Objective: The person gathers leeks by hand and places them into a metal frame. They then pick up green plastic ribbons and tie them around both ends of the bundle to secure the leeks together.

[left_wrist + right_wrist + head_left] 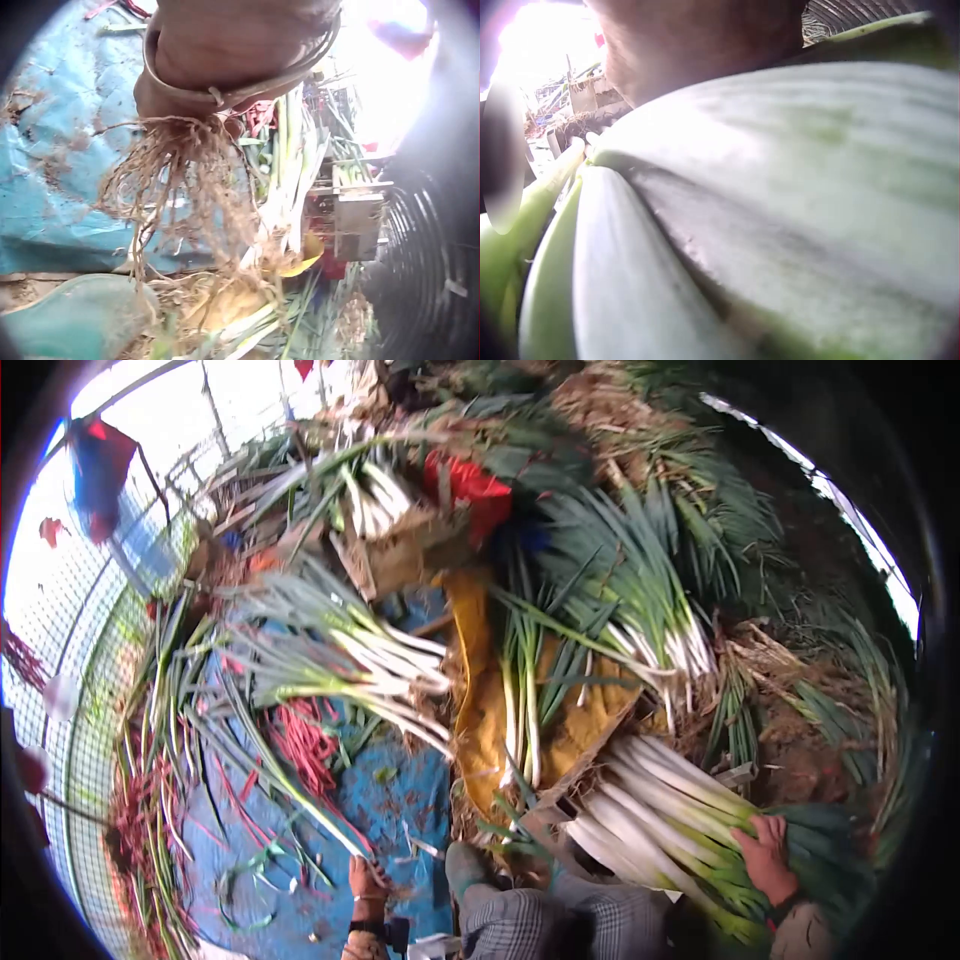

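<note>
My left hand (368, 888) grips the root end of a long leek (318, 812) over the blue sheet; its green leaves trail up and left. In the left wrist view, stringy roots (180, 172) hang below the curled left hand (232, 52). At the lower right, my right hand (768, 860) lies on the green part of a thick bundle of leeks (660, 810), whose white stems point up and left. The right wrist view shows leek leaves (802, 165) up close under part of the right hand (697, 45); its fingertips are hidden there.
A blue sheet (400, 800) with red ties (303, 745) lies at left, a yellow sheet (482, 700) in the middle. Leek piles (390, 650) lie beyond, and more leeks (640, 600) at the upper right. A green net fence (75, 760) runs along the left. A boot (468, 868) stands below.
</note>
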A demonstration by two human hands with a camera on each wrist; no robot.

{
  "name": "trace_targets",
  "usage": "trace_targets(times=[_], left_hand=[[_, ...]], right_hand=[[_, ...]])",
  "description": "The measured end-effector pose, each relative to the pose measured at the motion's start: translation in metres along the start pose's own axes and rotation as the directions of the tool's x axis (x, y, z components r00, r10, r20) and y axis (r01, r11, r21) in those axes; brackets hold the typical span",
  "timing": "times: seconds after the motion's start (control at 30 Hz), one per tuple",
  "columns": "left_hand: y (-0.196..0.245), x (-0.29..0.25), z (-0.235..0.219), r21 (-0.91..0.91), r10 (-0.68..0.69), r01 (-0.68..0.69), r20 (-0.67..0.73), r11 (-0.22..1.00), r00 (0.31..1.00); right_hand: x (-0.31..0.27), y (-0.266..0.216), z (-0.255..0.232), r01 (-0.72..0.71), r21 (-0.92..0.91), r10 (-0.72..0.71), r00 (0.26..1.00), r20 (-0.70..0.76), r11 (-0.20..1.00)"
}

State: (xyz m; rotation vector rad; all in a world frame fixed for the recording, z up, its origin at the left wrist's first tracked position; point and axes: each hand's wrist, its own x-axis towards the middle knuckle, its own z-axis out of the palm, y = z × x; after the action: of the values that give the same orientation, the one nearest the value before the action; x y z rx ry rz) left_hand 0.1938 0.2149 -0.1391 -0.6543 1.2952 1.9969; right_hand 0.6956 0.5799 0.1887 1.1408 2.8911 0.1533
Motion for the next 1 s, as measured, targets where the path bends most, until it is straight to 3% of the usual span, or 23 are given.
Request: trace_targets(times=[0.07,0.13,0.2,0.27,0.3,0.33,0.37,0.4,0.43,0.53,0.57,0.67,0.7,0.73,0.8,0.83,0.87,0.9,0.93,1.0], left_hand=[[0.026,-0.024,0.012,-0.07,-0.02,0.021,0.017,0.997,1.0],[0.036,-0.039,0.002,-0.102,-0.03,0.05,0.189,0.994,0.982],[0.04,-0.099,0.008,-0.129,-0.056,0.097,0.285,0.987,0.957],[0.028,-0.176,0.026,0.049,-0.018,0.005,0.261,0.999,0.965],[0.007,-0.162,-0.019,0.465,0.034,-0.238,0.405,0.853,0.913],[-0.019,-0.142,-0.071,0.73,0.011,-0.474,0.539,0.493,0.842],[-0.03,-0.135,-0.082,0.607,-0.04,-0.227,0.394,0.761,0.918],[-0.041,-0.132,-0.087,0.379,-0.147,0.037,0.266,0.925,0.953],[-0.044,-0.132,-0.086,0.081,-0.291,0.28,0.177,0.956,0.94],[-0.015,-0.165,-0.06,0.218,-0.264,0.206,0.286,0.954,0.921],[-0.005,-0.174,-0.047,0.292,-0.263,0.188,0.243,0.938,0.934],[0.013,-0.205,0.0,0.075,-0.186,0.175,0.178,0.982,0.966],[0.007,-0.191,-0.002,0.027,-0.176,0.174,0.12,0.984,0.977],[0.002,-0.174,-0.011,0.253,-0.078,0.021,0.217,0.967,0.973],[-0.009,-0.117,-0.068,0.6,0.029,-0.317,0.438,0.734,0.898],[-0.002,-0.07,-0.113,0.501,-0.19,-0.027,0.375,0.865,0.907],[-0.004,-0.08,-0.108,0.313,-0.281,0.18,0.313,0.932,0.907],[-0.003,-0.099,-0.086,0.087,-0.379,0.37,0.264,0.925,0.887],[-0.002,-0.119,-0.065,-0.162,-0.477,0.517,0.233,0.84,0.848],[-0.008,-0.132,-0.074,0.022,-0.182,0.189,0.381,0.982,0.906]], right_hand=[[-0.005,0.005,0.002,0.013,0.01,-0.012,0.999,-0.046,1.0],[-0.011,0.007,0.004,0.024,0.02,-0.022,0.998,-0.063,1.0],[-0.014,0.009,0.006,0.026,0.029,-0.024,0.997,-0.068,0.999],[-0.017,0.013,0.007,0.044,0.032,-0.041,0.996,-0.079,0.999],[-0.019,0.014,0.007,0.054,0.039,-0.05,0.995,-0.09,0.998],[-0.02,0.015,0.008,0.065,0.047,-0.06,0.993,-0.1,0.997],[-0.021,0.016,0.006,0.059,0.069,-0.053,0.995,-0.082,0.996],[-0.023,0.017,0.005,0.052,0.092,-0.046,0.997,-0.063,0.994],[-0.025,0.017,0.005,0.043,0.113,-0.038,0.998,-0.044,0.993],[-0.031,0.024,0.014,0.029,0.112,-0.023,0.998,-0.054,0.993],[-0.032,0.024,0.012,0.008,0.12,-0.008,1.0,-0.007,0.993],[-0.033,0.025,0.012,0.008,0.133,-0.009,1.0,0.004,0.991],[-0.033,0.024,0.01,-0.005,0.127,0.004,1.0,0.012,0.992],[-0.033,0.024,0.009,-0.006,0.123,0.006,1.0,0.002,0.992],[-0.034,0.023,0.01,-0.004,0.117,0.005,1.0,-0.005,0.993],[-0.034,0.024,0.01,0.006,0.11,-0.004,1.0,-0.019,0.994],[-0.034,0.024,0.011,0.001,0.108,0.002,1.0,-0.031,0.994],[-0.034,0.024,0.012,0.002,0.104,0.002,0.999,-0.037,0.995],[-0.033,0.024,0.012,0.009,0.099,-0.005,0.999,-0.037,0.995],[-0.032,0.024,0.011,0.049,0.08,-0.041,0.994,-0.098,0.996]])
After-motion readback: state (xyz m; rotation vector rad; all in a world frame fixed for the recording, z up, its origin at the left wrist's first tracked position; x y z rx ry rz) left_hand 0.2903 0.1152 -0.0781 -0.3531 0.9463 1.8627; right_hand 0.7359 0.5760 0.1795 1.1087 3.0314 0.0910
